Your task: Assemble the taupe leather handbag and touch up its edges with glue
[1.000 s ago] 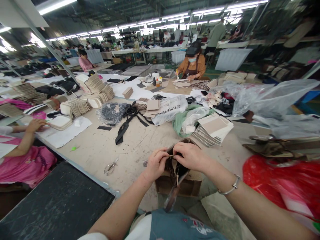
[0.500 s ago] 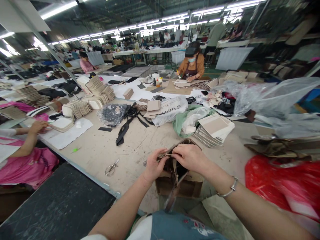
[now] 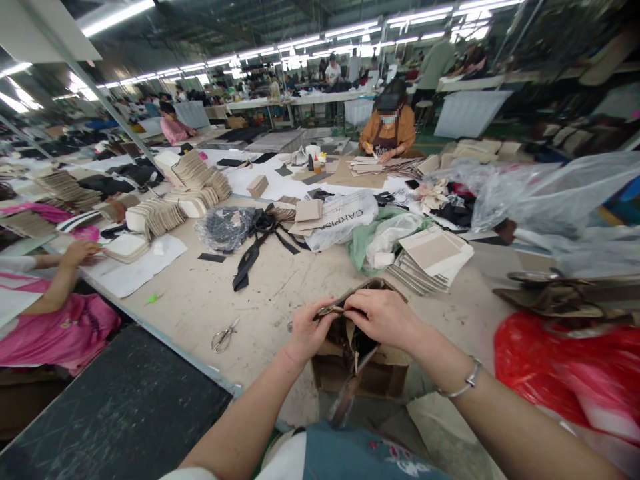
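Note:
A brown bag piece [image 3: 361, 343] with a dark inside stands open in front of me at the near edge of the worktable [image 3: 210, 293]. My left hand [image 3: 309, 329] pinches its upper edge from the left, fingers closed on the rim. My right hand [image 3: 384, 315] grips the same edge from the right, fingers curled over it; a metal bracelet [image 3: 466, 383] is on that wrist. A strap hangs from the piece toward my lap.
Scissors [image 3: 223, 335] lie left of my hands. Further back are a black ribbon bundle [image 3: 255, 243], plastic bags [image 3: 340, 220], and stacks of beige panels [image 3: 430, 257]. A red bag [image 3: 565, 367] is at right. A person in pink [image 3: 55, 313] works at left, another across [image 3: 388, 128].
Both hands stay pinched on the bag piece's top edge; they have shifted slightly along it, and the camera tilted a little.

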Demonstrator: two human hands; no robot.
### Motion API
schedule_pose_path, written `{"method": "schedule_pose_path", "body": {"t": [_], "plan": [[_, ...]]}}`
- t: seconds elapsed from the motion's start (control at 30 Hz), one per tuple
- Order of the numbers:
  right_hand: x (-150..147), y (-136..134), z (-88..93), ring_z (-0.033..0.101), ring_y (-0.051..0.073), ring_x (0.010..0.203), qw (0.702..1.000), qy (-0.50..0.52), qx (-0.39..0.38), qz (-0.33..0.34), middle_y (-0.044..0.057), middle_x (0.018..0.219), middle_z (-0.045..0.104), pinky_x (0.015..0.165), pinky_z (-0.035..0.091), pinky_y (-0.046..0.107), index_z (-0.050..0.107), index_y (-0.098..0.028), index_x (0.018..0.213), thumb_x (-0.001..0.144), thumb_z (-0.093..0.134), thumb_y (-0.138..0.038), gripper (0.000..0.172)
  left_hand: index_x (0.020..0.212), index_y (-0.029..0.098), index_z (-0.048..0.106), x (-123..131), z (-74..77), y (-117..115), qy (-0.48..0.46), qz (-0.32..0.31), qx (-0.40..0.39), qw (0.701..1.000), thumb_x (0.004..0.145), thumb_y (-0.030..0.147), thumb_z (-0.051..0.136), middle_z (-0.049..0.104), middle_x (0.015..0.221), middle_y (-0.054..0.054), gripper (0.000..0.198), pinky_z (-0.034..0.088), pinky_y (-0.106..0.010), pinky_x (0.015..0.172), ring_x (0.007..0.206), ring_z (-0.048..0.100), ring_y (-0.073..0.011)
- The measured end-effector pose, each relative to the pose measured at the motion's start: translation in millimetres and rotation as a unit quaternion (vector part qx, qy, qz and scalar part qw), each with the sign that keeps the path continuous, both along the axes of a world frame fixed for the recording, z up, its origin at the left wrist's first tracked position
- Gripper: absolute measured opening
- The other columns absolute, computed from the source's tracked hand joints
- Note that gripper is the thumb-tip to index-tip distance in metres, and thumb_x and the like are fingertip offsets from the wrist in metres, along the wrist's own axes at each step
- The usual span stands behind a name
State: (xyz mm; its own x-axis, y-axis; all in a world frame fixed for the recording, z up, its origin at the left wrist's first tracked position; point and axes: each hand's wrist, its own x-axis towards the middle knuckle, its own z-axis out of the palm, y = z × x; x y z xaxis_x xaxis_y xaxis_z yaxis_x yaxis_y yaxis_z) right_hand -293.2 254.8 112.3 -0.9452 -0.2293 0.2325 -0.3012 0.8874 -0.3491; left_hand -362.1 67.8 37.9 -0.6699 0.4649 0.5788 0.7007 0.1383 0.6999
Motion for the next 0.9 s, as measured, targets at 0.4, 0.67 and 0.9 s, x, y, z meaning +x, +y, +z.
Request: {"method": "schedule_pose_path", "body": {"t": [0.4,0.67,0.9], "plan": [[3.8,1.5,0.0,0.057,0.013,0.073,0.999,0.027,0.006,0.043,0.001,0.082,0.064,0.064,0.038,0.023,0.064,-0.029,0.115,0.089,0.049,-0.017,0.033,0.100,0.019,0.057,-1.8,-4.0,-1.6,0.011,-0.003,0.027,1.000,0.081,0.020,0.067,0.067,0.112,-0.011,0.022,0.056,-0.038,0.090,0.103,0.065,-0.0201],[3.1,1.1,1.6,0.053,0.012,0.069,0.997,0.019,0.044,0.059,0.002,0.080,0.061,0.060,0.033,0.025,0.069,-0.025,0.102,0.086,0.050,-0.017,0.025,0.096,0.020,0.059,-0.4,-0.5,-3.5,0.013,0.003,-0.007,1.000,0.082,0.021,0.066,0.069,0.106,-0.008,0.015,0.056,-0.035,0.086,0.097,0.066,-0.0186],[3.2,0.9,0.4,0.052,0.013,0.068,0.997,0.012,0.052,0.052,0.001,0.080,0.061,0.059,0.031,0.026,0.068,-0.025,0.101,0.087,0.050,-0.018,0.024,0.095,0.020,0.063,-0.9,5.6,-2.8,0.037,-0.018,-0.001,0.999,0.082,0.019,0.065,0.069,0.107,-0.008,0.013,0.055,-0.035,0.089,0.098,0.066,-0.0183]]}}
